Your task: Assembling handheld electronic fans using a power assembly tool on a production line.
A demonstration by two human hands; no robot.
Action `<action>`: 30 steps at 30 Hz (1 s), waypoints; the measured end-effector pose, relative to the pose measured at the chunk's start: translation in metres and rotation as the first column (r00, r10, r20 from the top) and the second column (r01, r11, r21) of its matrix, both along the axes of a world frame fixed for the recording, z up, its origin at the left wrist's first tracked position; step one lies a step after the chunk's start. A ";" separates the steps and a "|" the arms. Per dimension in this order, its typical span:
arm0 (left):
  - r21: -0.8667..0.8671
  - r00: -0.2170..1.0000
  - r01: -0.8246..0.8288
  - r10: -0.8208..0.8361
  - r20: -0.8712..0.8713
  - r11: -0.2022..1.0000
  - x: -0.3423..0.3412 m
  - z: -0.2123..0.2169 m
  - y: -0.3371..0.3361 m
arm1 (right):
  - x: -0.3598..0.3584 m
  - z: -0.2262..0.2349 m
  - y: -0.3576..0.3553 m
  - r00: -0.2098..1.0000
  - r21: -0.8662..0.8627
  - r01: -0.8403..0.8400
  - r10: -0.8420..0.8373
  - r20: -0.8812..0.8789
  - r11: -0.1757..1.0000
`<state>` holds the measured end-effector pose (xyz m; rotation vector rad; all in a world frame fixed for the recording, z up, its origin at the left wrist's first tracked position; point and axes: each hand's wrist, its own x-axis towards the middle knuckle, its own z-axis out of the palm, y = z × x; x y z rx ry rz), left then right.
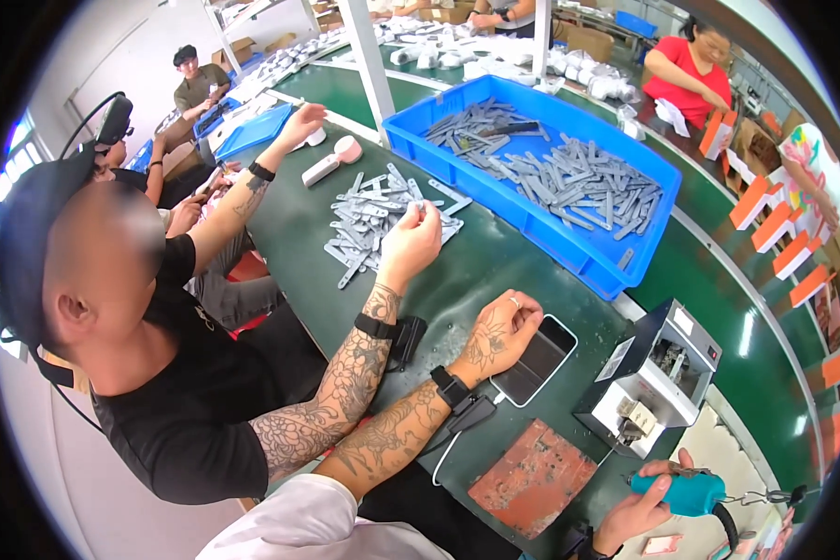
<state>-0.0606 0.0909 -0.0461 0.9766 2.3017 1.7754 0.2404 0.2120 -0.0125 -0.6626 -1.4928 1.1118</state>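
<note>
My left hand [502, 338], at the end of a tattooed forearm, is over the table beside a smartphone [538, 362]. Its fingers are curled together, and whatever they may hold is hidden. At the lower right, my right hand [637, 515] grips a teal electric screwdriver [689, 493] hanging from a metal hook and cord. Between my hands lies a worn reddish-brown plate [532, 478]. A black and white screw feeder [653, 383] stands just beyond it. Farther off is a heap of flat grey plastic strips [369, 224], where a co-worker's hand [413, 245] reaches in.
A large blue tray [532, 219] of grey strips stands ahead, next to a green conveyor [747, 327]. A small pink and white fan [334, 161] lies past the heap. The co-worker in black [187, 373] sits close at my left. Orange-and-white boxes [775, 227] line the far right.
</note>
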 end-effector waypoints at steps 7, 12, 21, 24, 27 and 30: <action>0.012 1.000 -0.012 0.012 0.007 1.000 0.001 0.004 -0.001 | -0.001 0.000 0.000 1.000 -0.017 0.007 -0.007 0.018 1.000; 0.011 1.000 0.005 -0.005 0.010 1.000 0.000 0.001 0.000 | -0.001 0.001 -0.002 1.000 -0.013 -0.014 0.014 0.005 1.000; -0.005 0.999 -0.011 0.011 -0.034 1.000 -0.001 -0.004 -0.003 | -0.002 0.003 -0.004 0.997 0.016 -0.082 0.082 -0.014 0.997; 0.026 0.999 -0.014 0.015 -0.046 1.000 -0.002 -0.010 -0.002 | -0.003 0.003 -0.005 0.994 0.037 -0.104 0.106 -0.034 0.994; -0.015 1.000 -0.018 0.017 -0.023 1.000 0.001 -0.004 -0.001 | -0.003 0.003 -0.005 0.994 0.035 -0.102 0.103 -0.031 0.994; 0.006 1.000 0.002 -0.002 -0.021 1.000 0.000 -0.006 -0.002 | -0.005 0.005 -0.006 0.994 0.030 -0.098 0.099 -0.042 0.995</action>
